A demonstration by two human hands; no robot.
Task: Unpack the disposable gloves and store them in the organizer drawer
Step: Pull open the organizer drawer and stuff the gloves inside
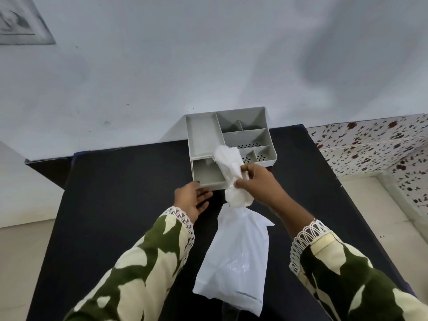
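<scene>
From the head view, the right hand (256, 181) pinches a white wad of gloves (229, 167) over the organizer's (201, 133) pulled-out drawer (208, 176) — best lowered flat, tails tucked in. The left hand (192, 200) lies open and empty at the drawer's front edge. The emptied bag (234, 258) rests on a black table (115, 205) against a pale wall (208, 54).

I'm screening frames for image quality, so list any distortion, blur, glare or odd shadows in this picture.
Head view: wide-angle distortion splays the table edges outward; soft, even light, with broad vague shadows on the wall; no harsh glare, though the white bag and the gloves in the right hand look washed out; the picture at top left is smeared.
</scene>
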